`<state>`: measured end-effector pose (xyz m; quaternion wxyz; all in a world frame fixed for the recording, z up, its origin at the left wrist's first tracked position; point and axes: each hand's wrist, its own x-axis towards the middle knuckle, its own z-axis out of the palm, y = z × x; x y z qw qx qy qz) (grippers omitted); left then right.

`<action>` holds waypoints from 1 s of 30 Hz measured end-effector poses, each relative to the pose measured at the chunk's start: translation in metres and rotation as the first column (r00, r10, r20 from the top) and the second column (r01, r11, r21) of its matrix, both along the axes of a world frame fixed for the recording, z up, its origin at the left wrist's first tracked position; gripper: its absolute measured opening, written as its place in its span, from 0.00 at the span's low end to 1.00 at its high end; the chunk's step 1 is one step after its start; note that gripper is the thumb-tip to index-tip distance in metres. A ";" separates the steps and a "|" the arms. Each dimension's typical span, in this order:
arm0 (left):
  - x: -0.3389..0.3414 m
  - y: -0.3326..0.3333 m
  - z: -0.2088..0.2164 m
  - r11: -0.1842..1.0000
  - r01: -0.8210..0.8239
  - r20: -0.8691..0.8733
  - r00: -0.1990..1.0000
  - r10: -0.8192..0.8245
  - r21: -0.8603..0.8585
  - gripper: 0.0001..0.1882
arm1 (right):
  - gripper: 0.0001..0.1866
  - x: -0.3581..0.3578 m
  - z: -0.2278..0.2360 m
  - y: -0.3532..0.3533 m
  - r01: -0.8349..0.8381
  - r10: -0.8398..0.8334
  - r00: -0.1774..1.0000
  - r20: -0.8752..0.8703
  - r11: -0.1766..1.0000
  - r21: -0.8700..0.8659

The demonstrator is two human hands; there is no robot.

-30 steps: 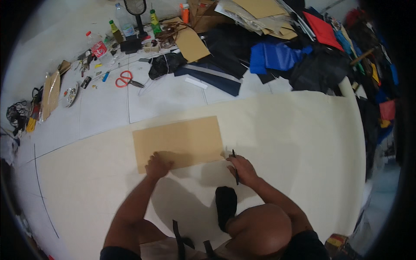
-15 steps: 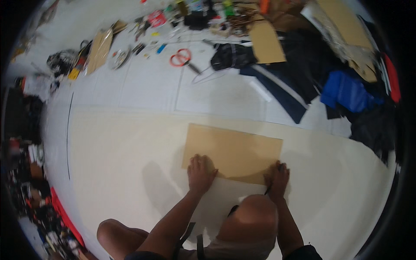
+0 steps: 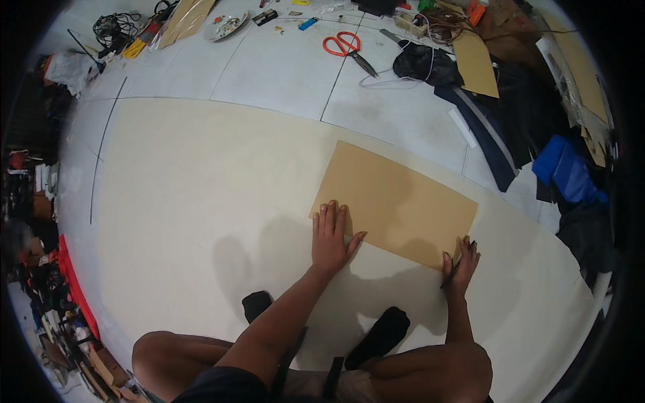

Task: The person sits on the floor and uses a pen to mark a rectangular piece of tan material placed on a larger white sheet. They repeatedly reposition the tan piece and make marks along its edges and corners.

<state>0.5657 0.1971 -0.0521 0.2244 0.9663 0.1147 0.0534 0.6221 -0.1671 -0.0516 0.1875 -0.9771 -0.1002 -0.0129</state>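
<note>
A tan rectangular sheet of card point(image 3: 396, 195) lies flat and slightly slanted on a large cream sheet point(image 3: 188, 174) spread over the floor. My left hand point(image 3: 330, 238) rests open on the card's near left corner, fingers stretched forward and thumb out along the near edge. At the near right corner is my right hand point(image 3: 462, 269), thumb and fingertips by the card's edge. It holds a slim black pen point(image 3: 454, 272), which slants between the thumb and fingers. The tip of the pen is too small to make out.
Red-handled scissors point(image 3: 351, 50) lie on the white tiles beyond the sheet, beside a black bundle point(image 3: 430, 62). Dark cloth point(image 3: 527, 107) and a blue bag point(image 3: 564, 168) are heaped at right. Clutter lines the left. My feet in black socks point(image 3: 379, 336) rest on the cream sheet.
The view has shifted, so the card and hands appear farther right and higher. My right knee has dropped outward, uncovering the feet. Left fingers look straighter; both hands stay at the card's near corners.
</note>
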 end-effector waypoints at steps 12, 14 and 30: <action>-0.007 0.005 -0.004 0.998 -0.021 0.028 0.999 0.023 -0.051 0.45 | 0.30 -0.003 0.002 0.009 0.056 -0.056 0.998 0.004 0.998 -0.010; -0.009 0.007 -0.005 0.998 -0.017 0.027 0.999 0.019 -0.066 0.45 | 0.30 -0.003 0.004 0.010 0.065 -0.065 0.998 -0.001 0.998 -0.019; -0.017 0.004 -0.006 1.000 -0.006 0.010 1.000 0.006 -0.029 0.46 | 0.29 -0.016 0.001 0.006 0.020 -0.022 0.998 0.061 0.999 0.036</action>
